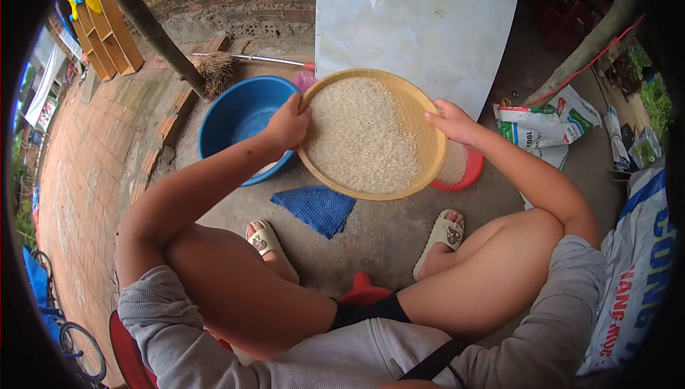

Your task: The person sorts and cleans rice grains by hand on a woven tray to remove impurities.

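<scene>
A round, yellowish winnowing tray is held up in front of me between both hands. White rice grains cover most of it, heaped toward the left and middle, while its right side shows bare weave. My left hand is closed around the left rim. On the right rim my right hand grips with the thumb on top. Beneath the tray's left side stands a blue basin, partly covered by my left forearm. A red basin with grains in it shows under the tray's right edge.
A blue cloth lies on the concrete between my feet and the tray. A white board leans at the back. Printed sacks lie to the right, with a large sack nearer me. A straw broom lies behind the blue basin.
</scene>
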A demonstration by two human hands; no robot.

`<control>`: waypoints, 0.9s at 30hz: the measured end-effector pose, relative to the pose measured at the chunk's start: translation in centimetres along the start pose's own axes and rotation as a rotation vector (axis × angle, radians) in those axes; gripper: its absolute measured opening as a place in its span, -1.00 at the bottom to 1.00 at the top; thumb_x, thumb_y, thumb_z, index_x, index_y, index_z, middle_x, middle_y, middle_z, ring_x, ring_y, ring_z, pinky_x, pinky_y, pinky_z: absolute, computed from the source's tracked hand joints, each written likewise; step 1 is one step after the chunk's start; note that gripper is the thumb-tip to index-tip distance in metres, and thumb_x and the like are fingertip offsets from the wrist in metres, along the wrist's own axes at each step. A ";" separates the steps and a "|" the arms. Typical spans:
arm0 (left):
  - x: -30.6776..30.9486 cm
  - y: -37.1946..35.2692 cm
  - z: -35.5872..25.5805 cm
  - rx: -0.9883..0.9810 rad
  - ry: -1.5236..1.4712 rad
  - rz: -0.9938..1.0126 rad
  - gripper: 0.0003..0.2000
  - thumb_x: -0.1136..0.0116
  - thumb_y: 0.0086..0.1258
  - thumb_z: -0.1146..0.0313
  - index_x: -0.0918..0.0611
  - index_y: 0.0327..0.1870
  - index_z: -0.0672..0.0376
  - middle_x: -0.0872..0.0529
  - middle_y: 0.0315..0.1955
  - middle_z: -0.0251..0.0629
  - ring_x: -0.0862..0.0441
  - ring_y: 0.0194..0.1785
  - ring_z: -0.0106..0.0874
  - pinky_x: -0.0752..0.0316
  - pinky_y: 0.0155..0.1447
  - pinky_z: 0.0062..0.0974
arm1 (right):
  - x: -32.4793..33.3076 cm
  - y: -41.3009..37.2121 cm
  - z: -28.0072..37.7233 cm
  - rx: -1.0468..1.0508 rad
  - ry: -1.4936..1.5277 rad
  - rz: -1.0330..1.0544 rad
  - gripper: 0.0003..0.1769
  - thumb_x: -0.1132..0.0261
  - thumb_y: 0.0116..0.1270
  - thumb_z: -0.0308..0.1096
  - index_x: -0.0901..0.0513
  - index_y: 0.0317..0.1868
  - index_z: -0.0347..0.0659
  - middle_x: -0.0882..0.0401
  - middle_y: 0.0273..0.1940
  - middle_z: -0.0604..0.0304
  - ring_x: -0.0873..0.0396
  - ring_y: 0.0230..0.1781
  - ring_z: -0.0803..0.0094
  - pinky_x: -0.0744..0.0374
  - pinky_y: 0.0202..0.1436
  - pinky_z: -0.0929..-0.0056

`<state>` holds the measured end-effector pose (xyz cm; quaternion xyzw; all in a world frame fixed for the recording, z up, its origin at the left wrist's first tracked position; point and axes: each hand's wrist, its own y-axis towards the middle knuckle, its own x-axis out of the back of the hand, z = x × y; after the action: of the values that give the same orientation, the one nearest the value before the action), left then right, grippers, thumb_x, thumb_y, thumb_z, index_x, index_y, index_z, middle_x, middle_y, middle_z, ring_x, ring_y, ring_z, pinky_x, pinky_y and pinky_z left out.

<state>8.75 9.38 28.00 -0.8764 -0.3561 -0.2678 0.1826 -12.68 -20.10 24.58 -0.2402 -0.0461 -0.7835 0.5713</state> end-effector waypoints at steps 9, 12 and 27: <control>2.8 1.1 1.8 -0.064 -0.067 0.062 -0.78 0.09 0.51 0.28 -0.44 0.05 0.16 -0.53 -0.36 -0.32 -0.51 -0.40 -0.58 -0.44 -0.44 -0.58 | -2.8 -3.0 7.8 0.005 -0.064 -0.091 -0.74 -0.13 0.44 -0.31 -0.43 0.02 -0.29 -0.59 -0.18 0.18 -0.56 -0.20 0.55 -0.56 -0.23 0.54; 1.4 -1.1 -1.6 0.086 -0.035 0.086 -0.72 0.08 0.48 0.28 -0.42 0.11 0.19 -0.54 -0.32 -0.23 -0.53 -0.42 -0.46 -0.46 -0.48 -0.50 | -0.6 -1.4 3.5 -0.068 -0.008 -0.046 -0.68 -0.17 0.41 -0.26 -0.46 0.00 -0.35 -0.62 -0.16 0.09 -0.59 -0.15 0.43 -0.54 -0.07 0.43; -1.3 -0.7 -2.9 -0.083 0.121 -0.093 -0.64 0.04 0.46 0.26 -0.36 0.20 0.18 -0.57 -0.27 -0.12 -0.57 -0.37 -0.38 -0.49 -0.47 -0.43 | 1.1 -0.9 0.3 0.017 0.123 -0.063 -0.70 -0.14 0.43 -0.26 -0.44 0.00 -0.32 -0.61 -0.16 0.12 -0.59 -0.15 0.46 -0.53 -0.06 0.43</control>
<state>6.53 7.69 29.64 -0.8479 -0.3733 -0.3431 0.1550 -13.68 -20.65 25.53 -0.1850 -0.0250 -0.8140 0.5501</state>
